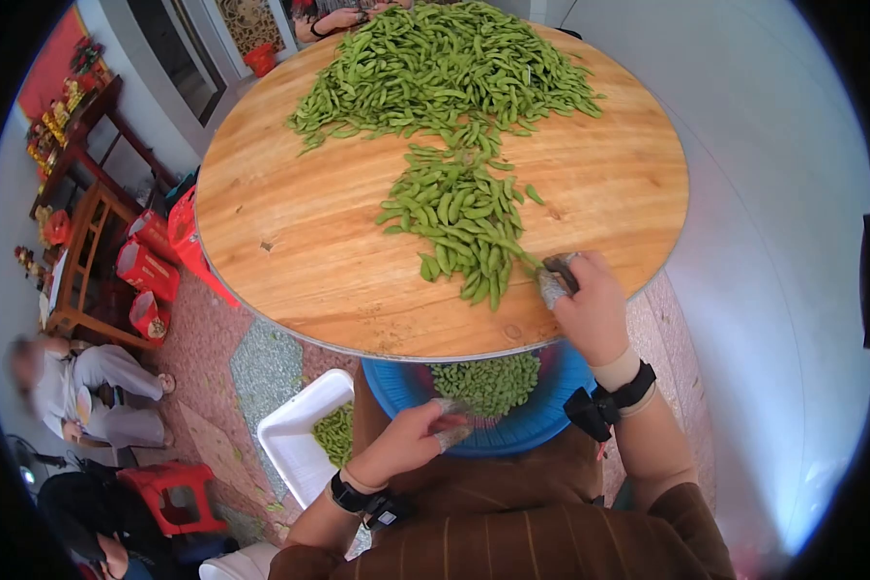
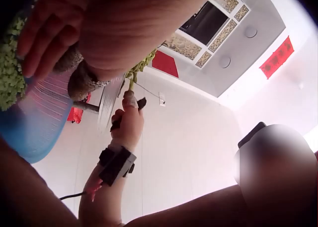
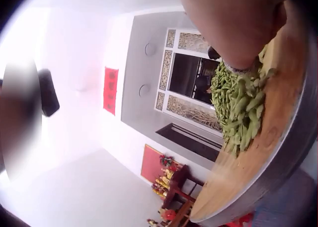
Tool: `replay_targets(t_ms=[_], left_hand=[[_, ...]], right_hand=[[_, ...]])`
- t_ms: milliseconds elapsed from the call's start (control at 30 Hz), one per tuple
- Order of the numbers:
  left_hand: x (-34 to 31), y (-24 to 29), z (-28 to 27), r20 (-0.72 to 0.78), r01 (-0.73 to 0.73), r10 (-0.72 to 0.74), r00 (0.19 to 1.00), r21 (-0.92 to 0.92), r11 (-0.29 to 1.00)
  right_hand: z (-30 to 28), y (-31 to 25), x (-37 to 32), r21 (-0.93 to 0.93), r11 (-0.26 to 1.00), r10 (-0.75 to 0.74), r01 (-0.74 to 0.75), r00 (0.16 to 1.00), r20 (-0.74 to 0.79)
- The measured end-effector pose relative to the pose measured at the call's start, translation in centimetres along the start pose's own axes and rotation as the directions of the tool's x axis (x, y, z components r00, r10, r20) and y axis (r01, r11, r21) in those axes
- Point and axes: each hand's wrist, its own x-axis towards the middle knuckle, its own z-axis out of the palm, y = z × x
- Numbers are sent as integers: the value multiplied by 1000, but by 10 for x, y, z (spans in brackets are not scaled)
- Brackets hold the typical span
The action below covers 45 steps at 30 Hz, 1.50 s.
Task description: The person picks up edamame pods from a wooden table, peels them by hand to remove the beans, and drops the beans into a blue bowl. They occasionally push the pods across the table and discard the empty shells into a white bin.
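My right hand (image 1: pixel 593 304) is at the near right edge of the round table, its thumb and finger pinching a green soybean pod (image 1: pixel 524 253). A dark tool (image 1: pixel 562 273) lies in the same grip; its kind I cannot tell. Beside these fingers is a small heap of pods (image 1: pixel 454 208). My left hand (image 1: pixel 411 440) hangs over the blue basin (image 1: pixel 382 387) with relaxed fingers and nothing held. Shelled green beans (image 1: pixel 498 387) lie in the basin. Grey wrapping covers thumb and fingertips on both hands. In the left wrist view, the raised right hand (image 2: pixel 130 125) shows the pod above its thumb.
A large pile of pods (image 1: pixel 445 68) covers the far side of the wooden table (image 1: pixel 290 222). On the floor at left stands a white tub (image 1: pixel 285 425) with green pods inside. A red stool (image 1: pixel 169 478) and seated people are further left; another person's hand (image 1: pixel 338 19) is across the table.
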Motion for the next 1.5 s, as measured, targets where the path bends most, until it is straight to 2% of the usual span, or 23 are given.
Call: replay_targets(t_ms=[100, 167, 200, 267, 400, 467, 500, 567, 600, 667, 700, 767, 800, 867, 1000, 1100, 1133, 1167, 1200, 1267, 1300, 1367, 1500], left_hand=[[-4, 9, 1, -72, 82, -85, 994, -46, 996], [0, 25, 5, -69, -100, 96, 993, -66, 993], [4, 34, 5, -69, -103, 98, 993, -66, 993], [15, 49, 3, -32, -247, 258, 966, 198, 949], [34, 70, 14, -221, -257, 298, 929, 199, 946], [33, 99, 22, -444, -243, 170, 880, -113, 963], [33, 97, 19, -441, -236, 164, 883, -113, 965], [30, 91, 10, -413, -221, 182, 892, -49, 974], [29, 88, 8, -405, -213, 177, 897, -46, 976], [27, 86, 5, -204, -81, 81, 976, 11, 997], [26, 90, 5, -205, -84, 87, 975, 20, 996], [21, 96, 5, -188, -25, -11, 982, -186, 982], [21, 97, 1, -185, -20, -14, 983, -182, 983], [21, 98, -10, 20, 206, -218, 976, -417, 885], [16, 95, -11, 237, 321, -261, 936, -271, 907], [17, 89, -5, 213, 235, -168, 962, -343, 910], [17, 88, -1, 111, 162, -130, 985, -354, 921], [17, 86, 2, 10, 87, -90, 996, -358, 930], [18, 84, 6, 12, 92, -94, 995, -353, 931], [20, 80, 12, -128, -98, 60, 990, -311, 945], [22, 78, 13, -129, -99, 62, 990, -309, 946], [24, 75, 16, -221, -142, 97, 970, -196, 970], [25, 73, 20, -225, -169, 124, 967, -197, 966]], right_hand=[[-2, 7, -1, 111, 991, 77, -73, 996, -37], [-7, 4, 0, 410, 854, 326, -320, 944, 57], [-10, 2, 0, 410, 855, 325, -318, 944, 55], [-15, -3, -2, 416, 828, 348, -376, 926, 144], [-21, -38, -34, 552, 755, 272, -353, 935, 226], [-26, -46, -47, 449, 861, 113, -238, 951, 288], [-26, -42, -50, 451, 858, 119, -245, 950, 289], [-28, -31, -58, 245, 956, -216, 161, 952, 219], [-29, -29, -60, 246, 958, -205, 150, 954, 217], [-32, -27, -60, 192, 946, -297, 260, 933, 202], [-32, -27, -58, 192, 945, -299, 263, 934, 193], [-32, -27, -57, 231, 893, -424, 388, 896, 135], [-35, -26, -54, 232, 894, -419, 383, 899, 132], [-42, -23, -50, 208, 817, -569, 538, 810, 140], [-40, -17, -58, 206, 808, -583, 552, 800, 144], [-33, -17, -67, 304, 838, -517, 454, 838, 172], [-31, -23, -75, 480, 874, -253, 82, 919, 303], [-30, -28, -79, 573, 761, -4, -305, 881, 474], [-34, -31, -78, 576, 757, -1, -307, 882, 471], [-44, -36, -71, 585, 267, -85, -766, 586, 806], [-44, -35, -72, 586, 267, -86, -765, 587, 805], [-46, -34, -74, 544, 466, -33, -698, 601, 799], [-44, -27, -76, 574, 597, -93, -560, 663, 743]])
